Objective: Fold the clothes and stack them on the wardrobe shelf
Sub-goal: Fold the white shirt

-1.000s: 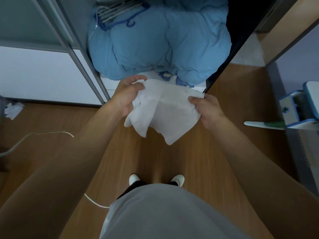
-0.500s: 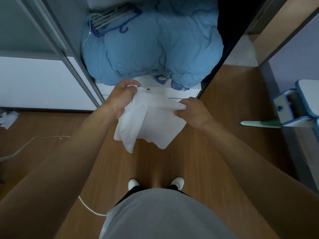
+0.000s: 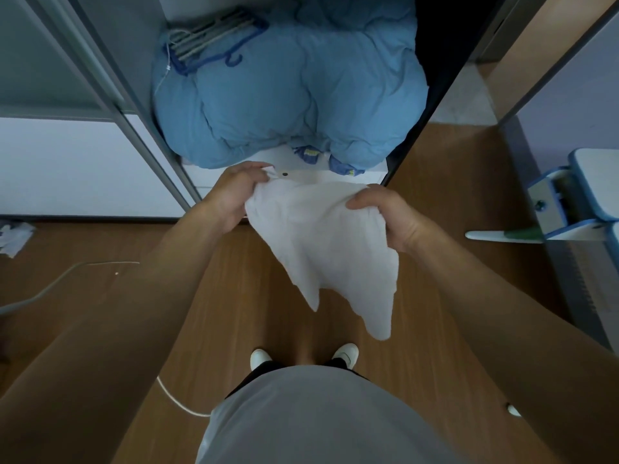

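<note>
Fold in hand: left hand (image 3: 234, 192) and right hand (image 3: 385, 216), fingers clenched on the hanging white garment (image 3: 328, 249); next, likely halve it, then to the wardrobe shelf (image 3: 368, 172) at 12 o'clock.

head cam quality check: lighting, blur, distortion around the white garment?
Head view: dim, cool, flat light with no glare; the wardrobe gap beside the blue duvet goes black. Same view, strong wide-angle stretch: the left forearm balloons toward the lower corner and the wardrobe frame leans. White garment, left hand and right hand look sharp, with no motion smear.
</note>
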A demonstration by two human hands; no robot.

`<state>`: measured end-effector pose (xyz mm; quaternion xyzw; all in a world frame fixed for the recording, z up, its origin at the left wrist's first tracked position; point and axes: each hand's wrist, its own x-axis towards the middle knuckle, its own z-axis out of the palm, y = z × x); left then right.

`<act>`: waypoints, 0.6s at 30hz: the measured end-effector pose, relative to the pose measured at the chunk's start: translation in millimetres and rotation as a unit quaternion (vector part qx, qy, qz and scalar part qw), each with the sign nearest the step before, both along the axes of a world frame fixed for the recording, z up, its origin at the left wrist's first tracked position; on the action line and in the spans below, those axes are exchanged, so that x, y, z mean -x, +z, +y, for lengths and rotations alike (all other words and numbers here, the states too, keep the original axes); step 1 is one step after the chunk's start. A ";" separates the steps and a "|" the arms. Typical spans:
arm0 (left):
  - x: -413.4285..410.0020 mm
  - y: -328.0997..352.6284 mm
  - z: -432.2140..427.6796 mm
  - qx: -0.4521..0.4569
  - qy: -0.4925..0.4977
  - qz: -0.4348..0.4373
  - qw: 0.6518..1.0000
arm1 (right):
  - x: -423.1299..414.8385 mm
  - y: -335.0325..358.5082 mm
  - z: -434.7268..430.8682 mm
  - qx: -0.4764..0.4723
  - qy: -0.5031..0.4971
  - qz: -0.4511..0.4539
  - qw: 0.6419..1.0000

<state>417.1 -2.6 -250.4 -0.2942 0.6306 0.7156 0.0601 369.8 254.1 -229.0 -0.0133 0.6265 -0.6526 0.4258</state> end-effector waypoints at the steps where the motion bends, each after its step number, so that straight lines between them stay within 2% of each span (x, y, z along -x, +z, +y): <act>1: -1.3 -2.2 -1.4 -0.036 -0.012 0.019 0.999 | -0.5 -1.6 1.6 0.020 -0.019 -0.023 0.999; 5: -17.3 -16.6 -1.5 -0.096 -0.106 0.088 0.986 | -2.5 -7.4 7.7 0.106 -0.091 -0.077 0.987; 9: -25.4 -25.7 4.8 -0.112 -0.160 0.091 0.976 | -4.0 -2.6 -0.4 0.131 -0.095 -0.109 0.981; 14: -28.6 -27.8 3.2 -0.151 -0.131 0.036 0.979 | -2.0 -0.1 -9.1 0.114 -0.126 -0.094 0.981; 18: -30.4 -22.1 7.0 -0.158 -0.007 -0.035 0.987 | 4.0 -13.4 -5.2 0.210 -0.194 -0.113 0.952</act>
